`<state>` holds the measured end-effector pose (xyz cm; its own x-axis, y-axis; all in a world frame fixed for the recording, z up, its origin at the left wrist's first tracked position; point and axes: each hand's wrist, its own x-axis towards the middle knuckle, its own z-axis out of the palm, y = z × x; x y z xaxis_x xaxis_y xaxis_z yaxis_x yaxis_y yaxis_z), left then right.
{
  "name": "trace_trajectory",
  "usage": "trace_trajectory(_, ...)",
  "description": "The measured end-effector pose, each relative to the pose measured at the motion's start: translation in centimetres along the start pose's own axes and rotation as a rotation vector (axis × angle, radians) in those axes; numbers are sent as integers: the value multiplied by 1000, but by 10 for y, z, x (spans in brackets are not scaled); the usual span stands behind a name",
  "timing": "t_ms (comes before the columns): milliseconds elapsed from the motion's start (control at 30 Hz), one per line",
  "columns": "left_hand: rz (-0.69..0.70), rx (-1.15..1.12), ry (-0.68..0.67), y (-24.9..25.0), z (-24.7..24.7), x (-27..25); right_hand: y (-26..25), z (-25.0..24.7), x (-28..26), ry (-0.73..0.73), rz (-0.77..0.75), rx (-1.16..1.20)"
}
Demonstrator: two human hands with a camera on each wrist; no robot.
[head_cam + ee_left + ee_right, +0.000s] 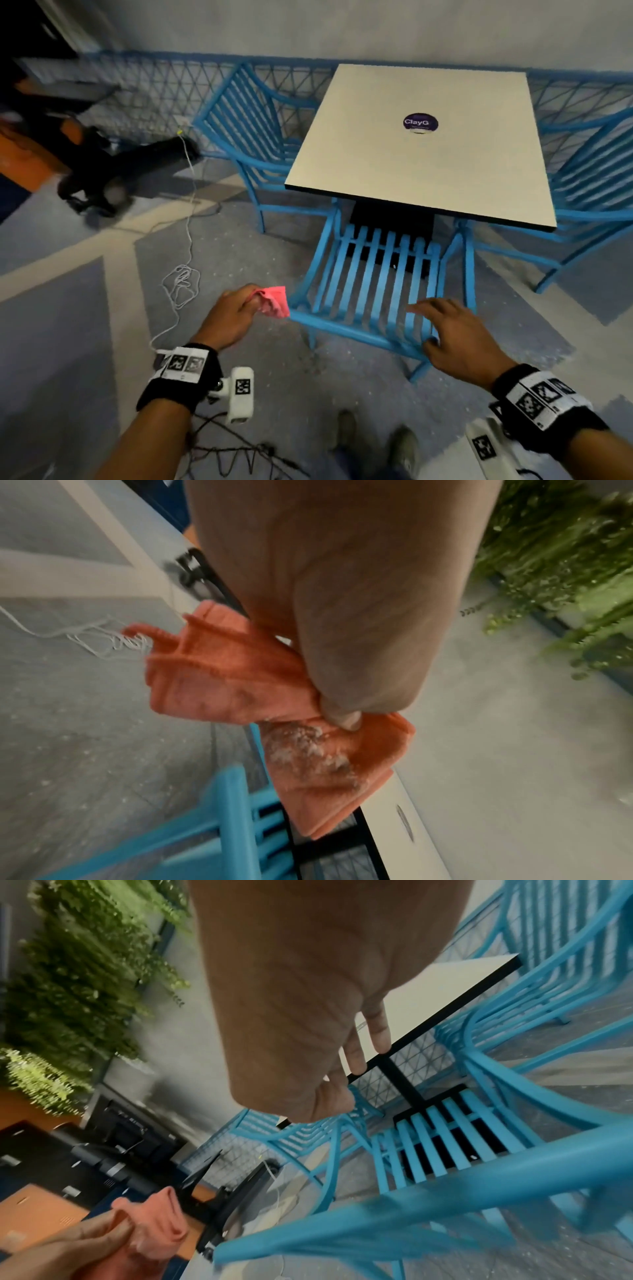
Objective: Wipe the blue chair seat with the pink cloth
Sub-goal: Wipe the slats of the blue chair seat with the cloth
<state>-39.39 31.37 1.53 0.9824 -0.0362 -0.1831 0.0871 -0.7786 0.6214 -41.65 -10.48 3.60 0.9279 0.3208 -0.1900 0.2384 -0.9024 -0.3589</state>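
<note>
Two hands are out over the floor in the head view. The left hand [230, 317] pinches the bunched pink cloth [274, 301] between thumb and fingers, and the cloth hangs in the air just beside the near left corner of the blue chair [373, 291], at about nine o'clock from the seat, not touching the slats. The left wrist view shows that cloth [246, 680] folded over itself, with a pale dusty patch on its lower fold. At three o'clock of the cloth, the right hand [452, 339] is spread, fingers relaxed and holding nothing, above the chair's near rail; whether it touches the rail I cannot tell. The chair's slatted seat runs toward twelve o'clock and tucks under the square white worktop [421, 157], which carries a round purple sticker [420, 122]. Two more blue chairs flank the worktop, one at ten o'clock [253, 137], one at two o'clock [589, 178]. A white cable [181, 284] lies coiled on the floor at nine o'clock.
</note>
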Motion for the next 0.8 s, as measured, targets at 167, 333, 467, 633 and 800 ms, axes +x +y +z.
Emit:
trace_trajectory(167, -143, -115, 32, -23, 7, 25, -33, 14, 25, -58, -54, -60)
trace_trajectory(333, -175, -162, -28, -39, 24, 54, -74, 27, 53, -124, -115, -75)
trace_trajectory(467, -189, -185, -109, -33, 33, 59, -96, 29, 69, -143, -131, -93)
trace_trajectory(633, -202, -139, -263, -58, 39, 34, -104, 28, 82, -131, -142, -71)
trace_trajectory(800, -231, -91, -178, -73, 26, 30, -103, 29, 86, -131, -136, -82)
